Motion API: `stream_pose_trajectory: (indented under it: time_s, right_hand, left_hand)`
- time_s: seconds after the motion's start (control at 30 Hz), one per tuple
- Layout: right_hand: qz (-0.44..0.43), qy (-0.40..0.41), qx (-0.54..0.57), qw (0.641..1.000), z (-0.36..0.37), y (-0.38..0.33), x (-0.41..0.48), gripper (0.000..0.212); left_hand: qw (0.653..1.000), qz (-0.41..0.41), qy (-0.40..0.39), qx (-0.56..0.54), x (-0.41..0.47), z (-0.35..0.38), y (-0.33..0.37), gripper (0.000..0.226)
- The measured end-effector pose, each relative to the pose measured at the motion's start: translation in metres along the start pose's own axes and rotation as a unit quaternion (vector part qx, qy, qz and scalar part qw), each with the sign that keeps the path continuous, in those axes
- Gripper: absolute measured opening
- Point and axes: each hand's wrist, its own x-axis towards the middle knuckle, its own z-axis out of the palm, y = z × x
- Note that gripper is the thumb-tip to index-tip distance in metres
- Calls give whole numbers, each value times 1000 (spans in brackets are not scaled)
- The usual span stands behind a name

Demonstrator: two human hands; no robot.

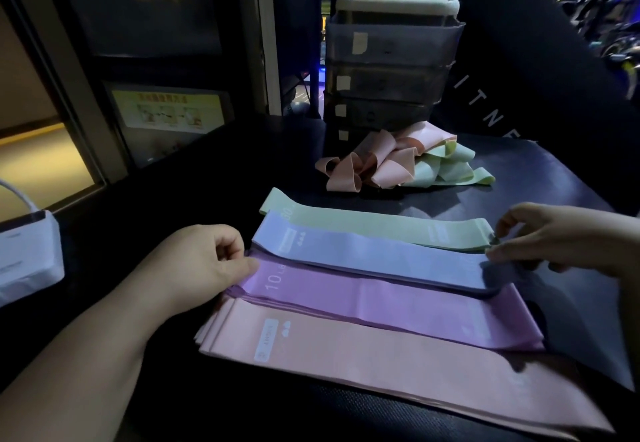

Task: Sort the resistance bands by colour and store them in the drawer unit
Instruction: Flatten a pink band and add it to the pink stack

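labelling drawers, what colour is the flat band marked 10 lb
The 10 lb band is purple; head view.

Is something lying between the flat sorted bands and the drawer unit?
Yes. A tangled pile of pink and green bands lies right in front of the drawer unit, hiding part of its lowest drawer; the upper drawers show unblocked.

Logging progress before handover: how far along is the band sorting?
Done: green stack, blue stack, purple stack and pink stack lie flat. In hand: left hand and right hand touch stack ends; which band is unclear. Left: the tangled pink-and-green pile, then loading the closed drawer unit.
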Motion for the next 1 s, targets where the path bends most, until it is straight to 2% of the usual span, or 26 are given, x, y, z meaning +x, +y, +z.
stream_pose_trajectory:
  time_s: [0.17,0.33,0.43,0.53,0.67,0.77,0.83,0.93,1.0]
  right_hand:
    - [-26,7,37,999,-3,2,1,34]
    - [-84,107,118,984,2,5,17,32]
    - [-115,149,110,976,13,3,28,25]
    - [-124,152,117,974,22,1,36,20]
    - [-123,169,117,971,21,2,44,15]
    - [-128,191,127,965,21,5,48,14]
    - [-131,193,132,964,20,6,50,13]
    - [-134,198,126,963,20,6,51,12]
    - [-139,204,124,961,20,6,51,12]
  left_hand:
    - [1000,26,-2,4,8,-8,14,30]
    - [996,81,9,17,38,-6,60,21]
    - [996,90,-26,-3,64,9,90,18]
    - [994,94,-58,-6,88,28,111,15]
    - [990,99,-94,46,111,52,132,13]
    - [985,94,-109,91,127,70,144,20]
    - [984,92,-107,108,136,82,150,33]
    - [983,95,-60,144,151,101,156,57]
    - [981,90,-25,171,160,111,159,61]
